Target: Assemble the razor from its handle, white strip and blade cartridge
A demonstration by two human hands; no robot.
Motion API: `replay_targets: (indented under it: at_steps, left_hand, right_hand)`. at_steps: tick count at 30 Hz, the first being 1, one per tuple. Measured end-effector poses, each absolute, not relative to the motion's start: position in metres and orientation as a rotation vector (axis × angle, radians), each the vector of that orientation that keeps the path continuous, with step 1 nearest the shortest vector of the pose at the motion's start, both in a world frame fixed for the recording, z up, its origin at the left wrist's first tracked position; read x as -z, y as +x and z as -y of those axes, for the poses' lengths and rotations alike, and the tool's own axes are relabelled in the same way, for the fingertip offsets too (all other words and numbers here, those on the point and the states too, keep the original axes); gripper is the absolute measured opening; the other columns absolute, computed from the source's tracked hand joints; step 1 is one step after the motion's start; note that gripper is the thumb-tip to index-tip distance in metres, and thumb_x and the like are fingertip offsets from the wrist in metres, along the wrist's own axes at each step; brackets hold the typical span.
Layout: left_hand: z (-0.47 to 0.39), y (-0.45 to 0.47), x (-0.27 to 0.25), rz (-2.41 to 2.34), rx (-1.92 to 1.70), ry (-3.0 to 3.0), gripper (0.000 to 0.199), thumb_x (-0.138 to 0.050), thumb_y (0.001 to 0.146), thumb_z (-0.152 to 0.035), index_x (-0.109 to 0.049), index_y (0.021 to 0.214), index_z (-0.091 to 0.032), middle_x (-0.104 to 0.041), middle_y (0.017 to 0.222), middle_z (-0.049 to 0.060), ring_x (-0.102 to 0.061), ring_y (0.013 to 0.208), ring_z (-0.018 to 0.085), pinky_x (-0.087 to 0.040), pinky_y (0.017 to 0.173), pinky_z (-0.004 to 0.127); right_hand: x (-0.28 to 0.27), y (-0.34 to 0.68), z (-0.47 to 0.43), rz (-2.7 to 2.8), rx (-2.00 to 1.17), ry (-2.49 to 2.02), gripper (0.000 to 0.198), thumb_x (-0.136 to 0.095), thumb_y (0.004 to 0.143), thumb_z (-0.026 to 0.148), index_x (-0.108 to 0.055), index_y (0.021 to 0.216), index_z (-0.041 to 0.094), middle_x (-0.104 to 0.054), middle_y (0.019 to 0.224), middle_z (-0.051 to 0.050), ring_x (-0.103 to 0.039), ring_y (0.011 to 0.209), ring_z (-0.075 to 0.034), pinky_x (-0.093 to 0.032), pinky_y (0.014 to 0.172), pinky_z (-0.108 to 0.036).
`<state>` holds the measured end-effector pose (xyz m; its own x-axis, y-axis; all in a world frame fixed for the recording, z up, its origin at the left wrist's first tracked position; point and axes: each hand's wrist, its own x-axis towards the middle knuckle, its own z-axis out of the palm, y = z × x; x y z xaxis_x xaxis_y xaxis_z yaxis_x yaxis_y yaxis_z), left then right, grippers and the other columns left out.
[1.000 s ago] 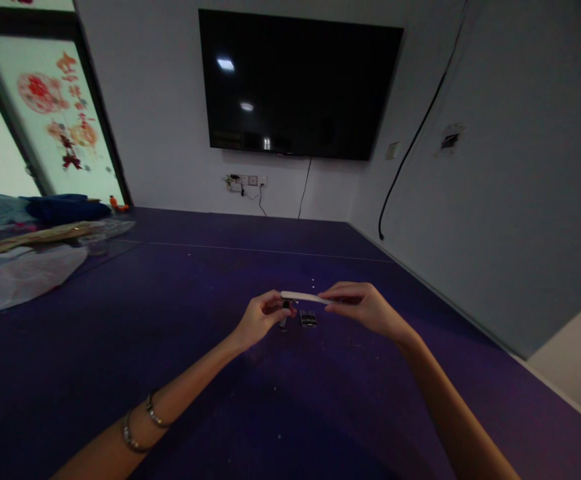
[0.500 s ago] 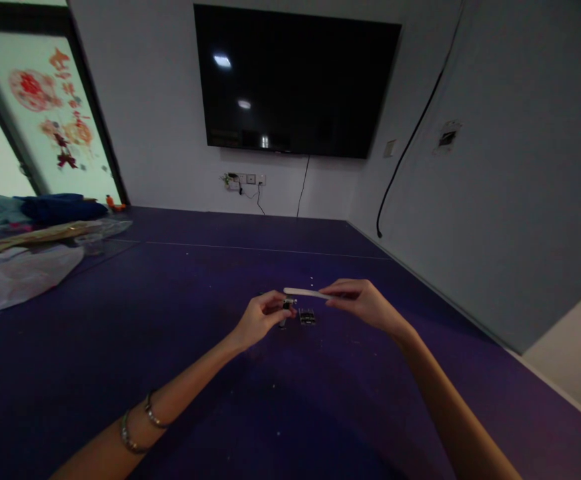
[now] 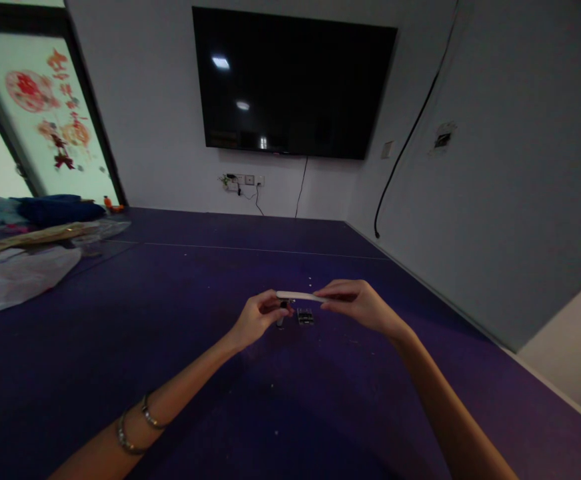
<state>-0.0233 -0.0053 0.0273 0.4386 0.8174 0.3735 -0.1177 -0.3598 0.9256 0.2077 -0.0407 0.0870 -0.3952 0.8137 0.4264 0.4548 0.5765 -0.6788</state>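
Note:
My right hand (image 3: 359,304) pinches one end of a pale, slim, slightly curved bar (image 3: 298,295) between thumb and fingers. The bar's other end reaches left to the fingertips of my left hand (image 3: 253,323). Closed in my left fingers is a small dark metal part (image 3: 284,305), just under the bar's left end; whether the two are joined I cannot tell. Below my left fingertips, a short grey piece (image 3: 280,323) shows, partly hidden by the hand. A small, dark, square-looking metal piece (image 3: 305,316) lies on the purple floor (image 3: 280,373) between my hands.
Tiny white bits (image 3: 310,283) lie beyond my hands. Clear plastic sheeting (image 3: 25,277) and folded blue cloth (image 3: 60,210) are at the left. A television (image 3: 295,83) hangs on the far wall, and a black cable (image 3: 410,140) hangs down at the right.
The bar has shifted slightly left and lies more level, its left end now over the left fingertips and the metal part. My right hand has moved a little left with it.

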Motion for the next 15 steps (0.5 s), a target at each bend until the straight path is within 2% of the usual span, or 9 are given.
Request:
replay_targets:
  at_steps: [15]
  left_hand:
    - [0.0050, -0.0243, -0.0273, -0.642, -1.127, 1.644, 0.014, -0.063, 0.072, -0.019, -0.058, 0.084, -0.014, -0.067, 0.081, 0.005, -0.063, 0.079, 0.016, -0.049, 0.076, 0.031]
  right_hand:
    - [-0.0843, 0.2140, 0.0372, 1.994, -0.522, -1.045, 0.021, -0.062, 0.075, 0.031, -0.070, 0.094, 0.024, -0.067, 0.091, -0.004, -0.061, 0.083, -0.017, -0.048, 0.071, -0.029]
